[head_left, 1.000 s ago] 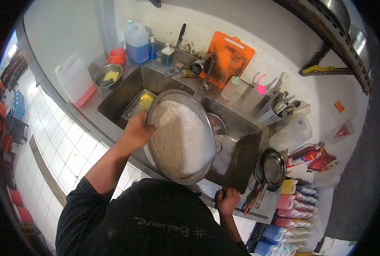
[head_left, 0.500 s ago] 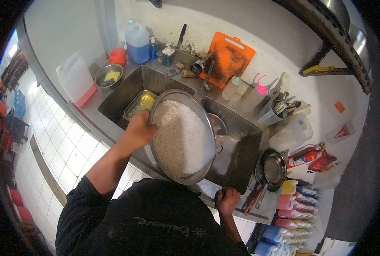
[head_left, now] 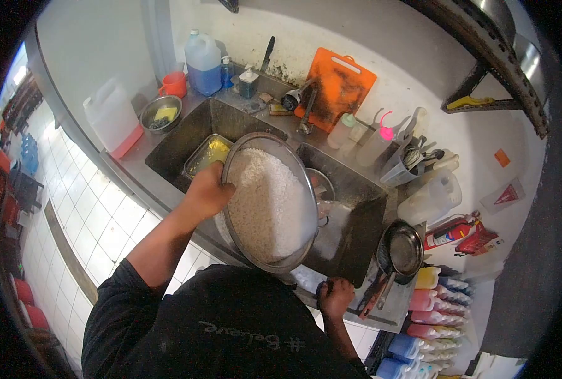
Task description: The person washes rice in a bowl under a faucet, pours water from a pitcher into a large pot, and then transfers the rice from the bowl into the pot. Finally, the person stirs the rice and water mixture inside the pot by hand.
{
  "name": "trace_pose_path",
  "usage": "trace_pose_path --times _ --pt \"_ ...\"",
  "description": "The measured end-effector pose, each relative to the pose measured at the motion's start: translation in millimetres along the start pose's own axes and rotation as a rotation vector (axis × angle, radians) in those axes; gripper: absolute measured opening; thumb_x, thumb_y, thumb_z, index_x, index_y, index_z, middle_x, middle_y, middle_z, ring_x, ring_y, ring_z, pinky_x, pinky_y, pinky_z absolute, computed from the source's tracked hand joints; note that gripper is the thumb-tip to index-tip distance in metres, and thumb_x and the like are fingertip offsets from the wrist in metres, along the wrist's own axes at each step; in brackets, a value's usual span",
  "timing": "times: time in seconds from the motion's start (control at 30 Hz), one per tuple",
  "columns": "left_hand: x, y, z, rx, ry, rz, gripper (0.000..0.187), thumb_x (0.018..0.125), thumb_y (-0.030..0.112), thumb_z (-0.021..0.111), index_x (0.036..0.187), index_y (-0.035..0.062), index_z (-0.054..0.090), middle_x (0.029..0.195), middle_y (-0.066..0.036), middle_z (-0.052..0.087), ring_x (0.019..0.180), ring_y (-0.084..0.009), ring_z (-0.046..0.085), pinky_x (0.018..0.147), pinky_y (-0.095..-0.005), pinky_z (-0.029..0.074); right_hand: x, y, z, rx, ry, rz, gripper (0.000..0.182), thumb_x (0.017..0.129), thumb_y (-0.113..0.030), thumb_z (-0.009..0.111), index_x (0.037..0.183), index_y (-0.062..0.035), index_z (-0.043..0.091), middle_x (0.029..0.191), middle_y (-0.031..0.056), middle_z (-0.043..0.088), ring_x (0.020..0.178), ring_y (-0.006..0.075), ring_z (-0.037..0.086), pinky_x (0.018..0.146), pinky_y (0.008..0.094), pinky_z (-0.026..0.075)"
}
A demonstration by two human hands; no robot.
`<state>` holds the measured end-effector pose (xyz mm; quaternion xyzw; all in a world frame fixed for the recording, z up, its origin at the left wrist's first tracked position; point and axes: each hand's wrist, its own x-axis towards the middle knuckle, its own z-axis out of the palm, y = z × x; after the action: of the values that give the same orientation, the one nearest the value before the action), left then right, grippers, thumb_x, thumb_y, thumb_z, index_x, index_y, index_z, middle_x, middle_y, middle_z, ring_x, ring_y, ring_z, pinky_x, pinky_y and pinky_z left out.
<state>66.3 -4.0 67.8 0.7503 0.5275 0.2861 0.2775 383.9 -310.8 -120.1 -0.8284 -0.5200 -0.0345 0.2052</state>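
Observation:
My left hand (head_left: 208, 189) is closed on the left rim of a large metal bowl (head_left: 231, 237). White rice (head_left: 265, 189) fills much of the bowl, with cloudy water at its lower right side. The bowl is tilted above the front of the sink and the divider between its two basins. Lower right, my right hand (head_left: 336, 295) is closed at the front edge of the sink (head_left: 356, 252). Something black shows beside its fingers, and what it grips is hidden. A metal tray (head_left: 199, 158) with yellow bits lies in the left basin, partly behind the bowl.
Frying pans (head_left: 407, 249) rest right of the sink. Behind it stand an orange cutting board (head_left: 337, 88), squeeze bottles (head_left: 377, 144), a utensil container (head_left: 397, 167) and a blue-liquid jug (head_left: 203, 63). A small bowl with a sponge (head_left: 165, 114) sits at the left. A shelf bracket (head_left: 483, 82) juts out upper right.

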Motion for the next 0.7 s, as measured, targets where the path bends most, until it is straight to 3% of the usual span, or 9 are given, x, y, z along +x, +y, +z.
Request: trace_pose_path --times 0.13,0.2,0.7 --pt "2 -1 2 -0.016 -0.017 -0.008 0.032 0.080 0.015 0.068 0.102 -0.0068 0.061 0.103 -0.033 0.065 0.106 -0.0487 0.064 0.090 -0.0492 0.049 2 -1 -3 -0.002 -0.061 0.026 0.027 0.076 -0.019 0.076 0.100 -0.0083 0.069 0.104 0.0143 0.066 0.105 0.0381 0.059 0.088 0.0532 0.044" --pt "0 1 1 0.007 -0.017 -0.004 0.033 0.081 0.016 0.068 0.103 -0.0063 0.060 0.104 -0.033 0.065 0.106 -0.0485 0.063 0.090 -0.0491 0.049 0 7 5 0.017 -0.049 0.001 0.031 0.079 -0.028 0.072 0.104 -0.0107 0.070 0.104 0.0151 0.063 0.107 0.0398 0.057 0.084 0.0566 0.043" --pt "0 5 0 0.004 -0.013 0.014 0.034 0.078 0.014 0.069 0.104 -0.0056 0.060 0.100 -0.030 0.065 0.102 -0.0445 0.065 0.088 -0.0476 0.049 2 9 8 0.009 -0.151 0.037 0.038 0.079 -0.031 0.069 0.112 -0.0119 0.068 0.112 0.0165 0.062 0.111 0.0405 0.055 0.090 0.0583 0.042"
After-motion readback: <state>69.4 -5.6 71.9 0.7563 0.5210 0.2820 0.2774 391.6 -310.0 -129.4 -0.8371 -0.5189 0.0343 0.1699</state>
